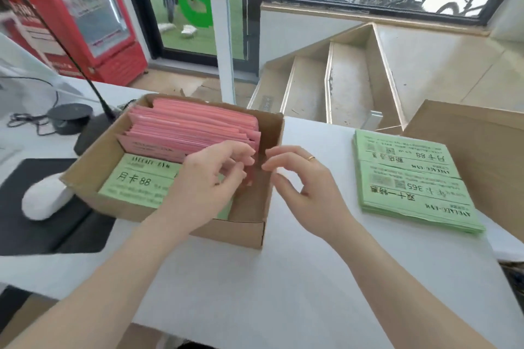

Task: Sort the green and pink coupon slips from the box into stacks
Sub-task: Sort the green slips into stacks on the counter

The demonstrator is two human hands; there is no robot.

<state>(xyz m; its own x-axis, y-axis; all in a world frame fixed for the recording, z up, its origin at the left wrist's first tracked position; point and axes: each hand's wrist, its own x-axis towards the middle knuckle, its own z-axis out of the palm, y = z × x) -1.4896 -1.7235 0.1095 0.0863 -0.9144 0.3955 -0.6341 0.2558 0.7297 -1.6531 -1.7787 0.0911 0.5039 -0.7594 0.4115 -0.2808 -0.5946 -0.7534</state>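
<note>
Over the box, the left hand curls loosely above pink slips and green slips. Right hand holds nothing. Grabbing many could mix colors beside the green stack.

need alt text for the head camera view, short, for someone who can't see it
Two bare hands hover over an open cardboard box of pink slips and green slips on a white table, the left hand with curled fingers inside it, the right hand at its right edge. A stack of green slips lies to the right.
</note>
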